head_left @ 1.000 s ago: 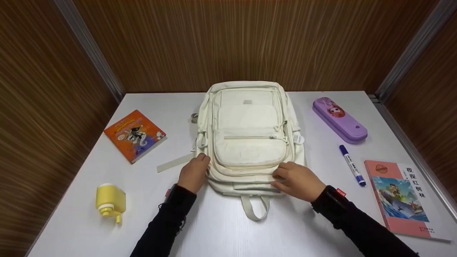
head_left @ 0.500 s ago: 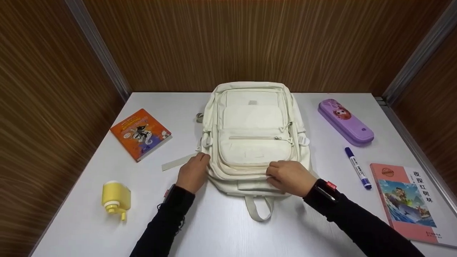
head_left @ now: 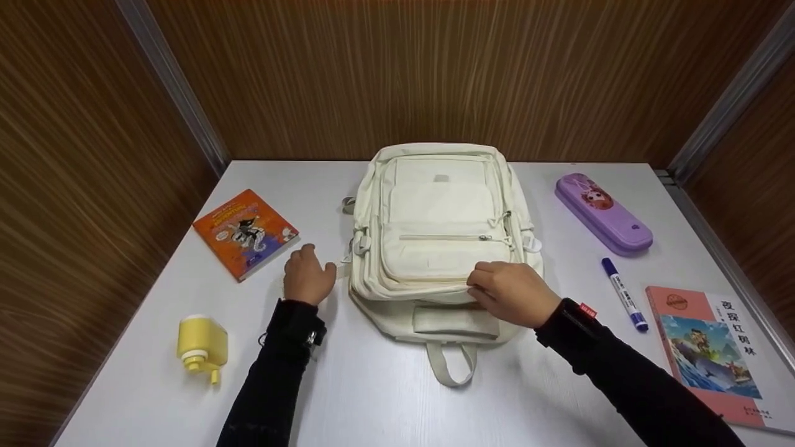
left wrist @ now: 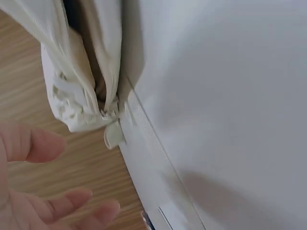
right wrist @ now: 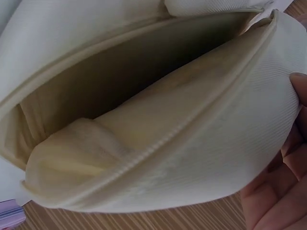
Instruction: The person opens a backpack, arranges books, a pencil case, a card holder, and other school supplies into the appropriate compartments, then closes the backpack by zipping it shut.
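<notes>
Backpack (head_left: pixel 442 242), cream-coloured, lies flat in the middle of the white counter (head_left: pixel 385 397) with its front pockets up and its carry loop (head_left: pixel 451 366) pointing toward the person. The right hand (head_left: pixel 512 292) sits on the near edge of the front panel, fingers curled over the cloth and pinching it; the right wrist view shows that flap lifted, so the main compartment (right wrist: pixel 120 86) gapes open with a dark interior, the thumb (right wrist: pixel 300 91) pressed on the outer fabric. The right forearm in a black sleeve (head_left: pixel 627 385) comes in from the lower right, crossing the counter near the bag's near corner.

The left hand (head_left: pixel 307 276) is just beside the backpack's left side, resting low on the counter with the knuckles up. In the left wrist view its fingers (left wrist: pixel 72 203) are loosely spread and hold nothing, and the bag's side zipper end with its pull tab (left wrist: pixel 114 134) hangs close by, apart from the fingertips. A flat webbing strap (left wrist: pixel 153 158) runs along the counter there.

Left of the bag lies an orange book (head_left: pixel 245 233), near the left hand; a yellow bottle (head_left: pixel 202 344) lies on its side closer to the person. To the right are a purple pencil case (head_left: pixel 602 213), a blue marker (head_left: pixel 624 295) and a pink book (head_left: pixel 708 347), all well apart from the right hand. Wood-grain panels (head_left: pixel 397 74) wall in the counter on three sides.
</notes>
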A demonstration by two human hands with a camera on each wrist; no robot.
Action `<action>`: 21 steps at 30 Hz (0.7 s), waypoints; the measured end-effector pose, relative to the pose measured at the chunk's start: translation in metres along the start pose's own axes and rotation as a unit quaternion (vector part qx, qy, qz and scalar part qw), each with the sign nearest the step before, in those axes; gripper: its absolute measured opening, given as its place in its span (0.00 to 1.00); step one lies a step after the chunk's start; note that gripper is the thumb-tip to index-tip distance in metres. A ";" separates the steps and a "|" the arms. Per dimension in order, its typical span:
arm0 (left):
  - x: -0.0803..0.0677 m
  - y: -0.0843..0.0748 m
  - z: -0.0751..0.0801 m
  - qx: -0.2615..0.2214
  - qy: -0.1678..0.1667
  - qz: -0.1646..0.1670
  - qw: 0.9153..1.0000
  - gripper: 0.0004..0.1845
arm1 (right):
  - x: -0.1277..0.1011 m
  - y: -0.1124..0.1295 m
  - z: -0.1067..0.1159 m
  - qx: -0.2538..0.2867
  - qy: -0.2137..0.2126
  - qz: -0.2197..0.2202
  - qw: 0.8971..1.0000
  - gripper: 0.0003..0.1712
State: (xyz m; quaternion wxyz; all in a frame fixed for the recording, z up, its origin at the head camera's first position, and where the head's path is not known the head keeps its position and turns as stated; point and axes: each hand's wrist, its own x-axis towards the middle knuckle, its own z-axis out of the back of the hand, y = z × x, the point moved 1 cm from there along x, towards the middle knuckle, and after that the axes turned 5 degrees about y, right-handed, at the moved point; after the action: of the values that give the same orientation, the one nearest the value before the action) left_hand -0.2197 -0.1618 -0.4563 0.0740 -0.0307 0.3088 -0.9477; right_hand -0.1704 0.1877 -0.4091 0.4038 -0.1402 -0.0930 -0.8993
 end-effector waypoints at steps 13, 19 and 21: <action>0.045 0.018 0.037 -0.084 0.015 0.215 0.973 0.44 | 0.008 -0.003 0.017 -0.001 -0.063 0.005 0.998 0.06; 0.051 0.031 0.050 -0.113 0.028 0.297 0.948 0.48 | 0.010 -0.005 0.020 0.011 -0.064 0.004 0.998 0.06; 0.049 0.035 0.054 -0.114 0.040 0.316 0.941 0.48 | 0.011 -0.006 0.021 0.010 -0.065 0.005 0.998 0.05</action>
State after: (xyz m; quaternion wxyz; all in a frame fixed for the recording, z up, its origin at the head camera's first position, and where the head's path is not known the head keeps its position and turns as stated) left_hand -0.2584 -0.2290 -0.4331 0.3529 0.0977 0.4116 -0.8346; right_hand -0.1776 0.1898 -0.3857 0.4027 -0.1950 -0.1270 -0.8853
